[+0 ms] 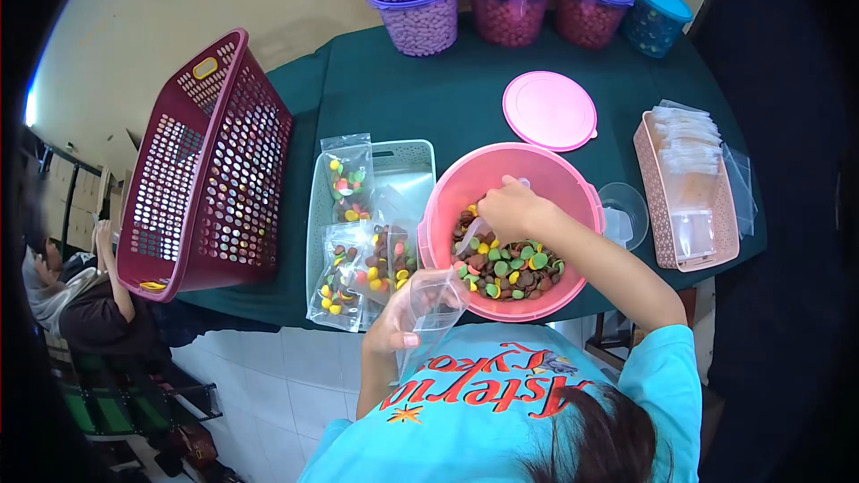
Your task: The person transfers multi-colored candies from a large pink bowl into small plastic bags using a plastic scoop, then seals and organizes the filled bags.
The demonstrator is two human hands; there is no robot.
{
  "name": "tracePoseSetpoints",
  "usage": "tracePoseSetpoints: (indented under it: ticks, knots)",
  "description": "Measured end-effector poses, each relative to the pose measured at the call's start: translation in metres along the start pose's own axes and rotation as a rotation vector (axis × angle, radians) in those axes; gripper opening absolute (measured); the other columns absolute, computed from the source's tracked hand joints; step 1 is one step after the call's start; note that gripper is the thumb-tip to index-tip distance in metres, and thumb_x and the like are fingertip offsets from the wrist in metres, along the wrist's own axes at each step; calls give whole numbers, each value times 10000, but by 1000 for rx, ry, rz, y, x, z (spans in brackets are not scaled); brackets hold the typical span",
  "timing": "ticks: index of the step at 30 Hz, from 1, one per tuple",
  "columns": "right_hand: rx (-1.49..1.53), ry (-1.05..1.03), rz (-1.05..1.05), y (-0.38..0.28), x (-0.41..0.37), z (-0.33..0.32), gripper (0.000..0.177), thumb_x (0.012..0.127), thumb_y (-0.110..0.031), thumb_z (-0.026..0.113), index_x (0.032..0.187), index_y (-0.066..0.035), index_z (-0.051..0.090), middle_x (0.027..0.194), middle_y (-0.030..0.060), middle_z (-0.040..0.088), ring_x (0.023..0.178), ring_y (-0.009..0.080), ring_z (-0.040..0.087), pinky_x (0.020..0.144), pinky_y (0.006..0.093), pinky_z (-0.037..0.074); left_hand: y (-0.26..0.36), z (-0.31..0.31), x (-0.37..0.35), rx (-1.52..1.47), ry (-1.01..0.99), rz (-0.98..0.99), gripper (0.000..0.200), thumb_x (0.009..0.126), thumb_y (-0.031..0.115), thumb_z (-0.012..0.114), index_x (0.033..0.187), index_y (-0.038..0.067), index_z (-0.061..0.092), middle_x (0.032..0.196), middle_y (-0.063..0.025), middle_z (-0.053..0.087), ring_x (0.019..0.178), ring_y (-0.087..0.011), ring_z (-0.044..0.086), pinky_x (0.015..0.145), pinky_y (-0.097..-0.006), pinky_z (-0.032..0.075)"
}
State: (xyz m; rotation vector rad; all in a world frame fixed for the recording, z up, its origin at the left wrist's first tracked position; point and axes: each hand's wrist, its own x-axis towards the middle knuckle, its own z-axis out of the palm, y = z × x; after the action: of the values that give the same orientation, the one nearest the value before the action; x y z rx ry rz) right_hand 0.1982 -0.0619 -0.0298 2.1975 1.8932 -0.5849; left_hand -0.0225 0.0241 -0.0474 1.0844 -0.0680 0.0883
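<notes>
My right hand (pixel 514 211) is closed around the handle of a translucent scoop (pixel 470 236), whose lower end is among the candies. The brown, green, yellow and red candies (pixel 519 270) fill the bottom of a pink tub (pixel 442 188). In my left hand (pixel 399 318), a clear plastic bag (pixel 436 306) is held beside the tub's near left rim, and it looks empty. Just left of the tub, a pale green basket (pixel 413 157) holds several filled candy bags (pixel 347 181); one bag (pixel 338 282) hangs over its near edge.
A maroon laundry basket (pixel 250 161) stands at the left. Behind the tub lies a pink lid (pixel 549 111). On the right are a clear round dish (pixel 637 215) and a pink basket (pixel 664 241) of clear bags. Stacked candy tubs (pixel 508 16) line the back; another person (pixel 98 304) sits at far left.
</notes>
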Motion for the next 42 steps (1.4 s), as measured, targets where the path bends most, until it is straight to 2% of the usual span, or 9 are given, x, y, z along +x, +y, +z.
tracePoseSetpoints:
  ticks: [7, 12, 18, 23, 28, 30, 33, 36, 42]
  knots:
    - [-44, 68, -19, -3, 2, 7, 111, 629, -106, 611, 733, -72, 630, 740, 82, 622, 731, 212, 600, 774, 359, 361, -3, -6, 4, -5, -52, 13, 887, 583, 452, 660, 1259, -9, 317, 1123, -126, 433, 940, -185, 465, 862, -317, 332]
    - [8, -98, -83, -6, -3, 3, 166, 586, -97, 613, 741, -40, 630, 778, 112, 616, 777, 229, 590, 745, 342, 379, -7, -3, 1, -8, 7, 17, 912, 578, 458, 659, 1273, -7, 296, 1145, -111, 417, 953, -179, 457, 868, -315, 327]
    - [90, -351, -159, 12, -16, -3, 194, 651, -166, 557, 814, -90, 631, 657, 77, 592, 702, 229, 575, 760, 355, 366, -1, 19, -7, 68, 130, 87, 959, 546, 454, 681, 1284, -13, 282, 1130, -92, 410, 978, -171, 436, 873, -316, 320]
    - [149, -402, -197, 25, -20, -2, 175, 665, -213, 507, 677, -64, 600, 589, 84, 562, 611, 233, 552, 729, 364, 378, -4, 21, -13, 177, 190, 135, 972, 534, 413, 685, 1293, -21, 263, 1159, -101, 395, 993, -170, 430, 855, -311, 325]
    - [234, -427, -161, 26, -25, -9, 218, 678, -229, 470, 613, -47, 572, 567, 93, 545, 577, 232, 540, 670, 356, 396, 11, 45, -10, 280, 449, 188, 944, 476, 243, 757, 1263, -25, 309, 1142, -117, 451, 983, -180, 461, 849, -300, 339]
    - [336, -416, -50, 21, -31, -22, 278, 668, -253, 449, 757, -57, 626, 617, 115, 585, 562, 243, 547, 651, 362, 418, 11, 42, -13, 341, 442, 184, 906, 464, 210, 770, 1232, -22, 351, 1113, -113, 474, 979, -183, 471, 837, -303, 360]
    - [475, -225, -137, 26, -41, -23, 305, 672, -223, 421, 807, -64, 643, 649, 133, 595, 583, 256, 562, 641, 375, 437, 17, 42, -11, 500, 451, 195, 822, 452, 189, 789, 1163, -16, 433, 1068, -113, 508, 969, -195, 495, 812, -311, 400]
    - [378, -78, -162, 30, -53, -31, 339, 668, -192, 396, 857, -76, 653, 670, 136, 603, 612, 264, 576, 650, 372, 450, 26, 44, -3, 697, 468, 234, 756, 447, 207, 799, 1101, -14, 492, 1033, -125, 530, 954, -207, 520, 793, -319, 426]
    - [446, 147, -12, 27, -93, -61, 370, 676, -213, 387, 902, -89, 652, 632, 151, 586, 612, 283, 573, 657, 390, 449, 42, 41, 17, 971, 393, 244, 732, 446, 231, 807, 1075, -11, 522, 994, -133, 557, 918, -225, 550, 796, -332, 432]
